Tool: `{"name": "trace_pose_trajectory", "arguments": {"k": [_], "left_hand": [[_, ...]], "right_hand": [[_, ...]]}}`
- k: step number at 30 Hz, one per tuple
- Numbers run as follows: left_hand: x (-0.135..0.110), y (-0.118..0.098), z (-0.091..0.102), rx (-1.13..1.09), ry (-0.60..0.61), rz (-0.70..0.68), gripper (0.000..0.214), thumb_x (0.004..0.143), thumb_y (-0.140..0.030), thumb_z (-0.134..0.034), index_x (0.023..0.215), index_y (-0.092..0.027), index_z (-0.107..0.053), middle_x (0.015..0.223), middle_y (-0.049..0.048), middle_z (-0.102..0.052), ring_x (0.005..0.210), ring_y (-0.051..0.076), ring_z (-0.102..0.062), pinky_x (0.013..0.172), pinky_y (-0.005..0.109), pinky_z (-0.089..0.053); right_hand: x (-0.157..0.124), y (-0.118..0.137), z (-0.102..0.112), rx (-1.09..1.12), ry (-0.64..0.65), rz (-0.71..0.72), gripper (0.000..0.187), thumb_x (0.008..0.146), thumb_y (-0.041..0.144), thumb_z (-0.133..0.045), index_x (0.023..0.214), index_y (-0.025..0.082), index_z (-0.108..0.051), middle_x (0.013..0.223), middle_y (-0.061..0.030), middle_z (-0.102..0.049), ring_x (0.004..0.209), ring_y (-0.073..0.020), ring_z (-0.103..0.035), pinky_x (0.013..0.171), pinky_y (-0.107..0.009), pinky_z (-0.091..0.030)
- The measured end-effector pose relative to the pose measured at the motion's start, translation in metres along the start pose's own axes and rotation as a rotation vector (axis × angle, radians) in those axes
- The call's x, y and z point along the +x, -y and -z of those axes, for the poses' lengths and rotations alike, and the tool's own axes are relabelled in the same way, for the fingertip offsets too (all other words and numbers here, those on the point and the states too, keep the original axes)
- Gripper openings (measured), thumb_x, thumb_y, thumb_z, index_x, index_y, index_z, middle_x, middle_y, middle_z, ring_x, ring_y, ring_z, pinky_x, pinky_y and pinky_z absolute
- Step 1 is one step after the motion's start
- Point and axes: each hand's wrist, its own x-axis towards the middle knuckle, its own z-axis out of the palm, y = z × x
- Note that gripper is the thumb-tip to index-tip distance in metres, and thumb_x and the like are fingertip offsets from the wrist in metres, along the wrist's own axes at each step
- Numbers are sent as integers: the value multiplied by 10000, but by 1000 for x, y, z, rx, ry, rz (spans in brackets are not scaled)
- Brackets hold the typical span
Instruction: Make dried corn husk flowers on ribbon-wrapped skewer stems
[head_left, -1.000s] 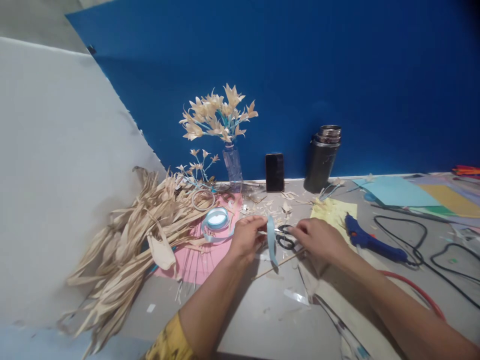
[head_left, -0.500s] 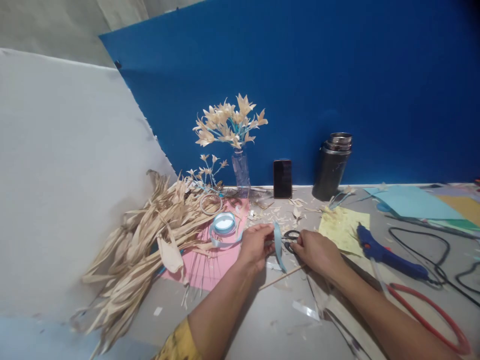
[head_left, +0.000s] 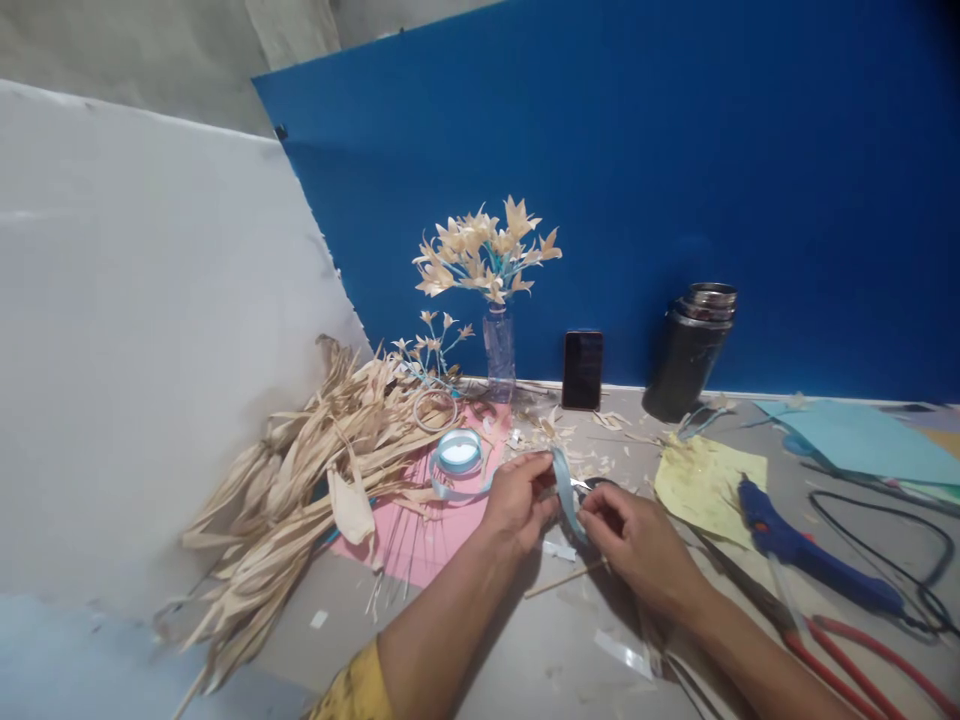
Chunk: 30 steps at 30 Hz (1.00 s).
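Observation:
My left hand (head_left: 517,502) is closed, pinching a light blue ribbon (head_left: 568,500) that runs back to a ribbon spool (head_left: 457,452) on a pink paper sheet (head_left: 442,525). My right hand (head_left: 636,535) is closed around the black handles of the scissors (head_left: 594,485), mostly hiding them. The scissors' blade tip touches the ribbon between my hands. A thin wooden stick (head_left: 562,578) lies on the table just below both hands.
A pile of dried husks (head_left: 300,480) lies at left. A bottle vase of husk flowers (head_left: 496,330), a phone (head_left: 583,369) and a dark flask (head_left: 690,350) stand against the blue board. A yellow sheet (head_left: 709,480), blue glue gun (head_left: 802,550), cables and red-handled tool (head_left: 862,650) lie right.
My right hand has moved left onto the scissors and closed up to my left hand, bringing the blades to the ribbon. The view has swung slightly left.

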Motion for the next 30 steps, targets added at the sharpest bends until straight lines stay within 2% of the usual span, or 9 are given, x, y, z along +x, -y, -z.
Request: {"name": "trace_pose_trajectory", "arguments": {"k": [5, 10, 17, 30], "left_hand": [[-1, 0, 0, -64, 22, -1, 214, 619, -185, -803, 753, -148, -640, 750, 33, -646, 695, 155, -611, 645, 296, -545], [-1, -1, -2, -97, 14, 11, 221, 634, -189, -816, 728, -151, -619, 707, 20, -621, 659, 150, -594, 616, 290, -536], [-3, -3, -5, -117, 3, 33, 131, 731, -192, -748, 747, -143, -627, 711, 26, -625, 615, 137, -581, 617, 303, -545], [1, 5, 3, -31, 93, -4, 395, 541, -226, -933, 755, -159, -609, 694, -11, -603, 637, 109, -592, 649, 246, -497]], "right_hand": [[1, -4, -3, -68, 8, -14, 133, 881, 303, -532, 774, 238, -576, 695, -3, -664, 636, -196, -590, 618, -292, -383], [0, -5, -3, -125, 15, -44, 140, 880, 295, -530, 752, 243, -555, 697, -5, -668, 646, -203, -600, 628, -295, -377], [1, -4, -2, -166, 38, -41, 150, 879, 273, -509, 740, 239, -553, 685, -6, -660, 630, -199, -587, 620, -298, -363], [0, -3, -2, -174, 71, -6, 148, 871, 230, -469, 737, 238, -532, 667, -9, -637, 622, -193, -578, 616, -290, -353]]}}
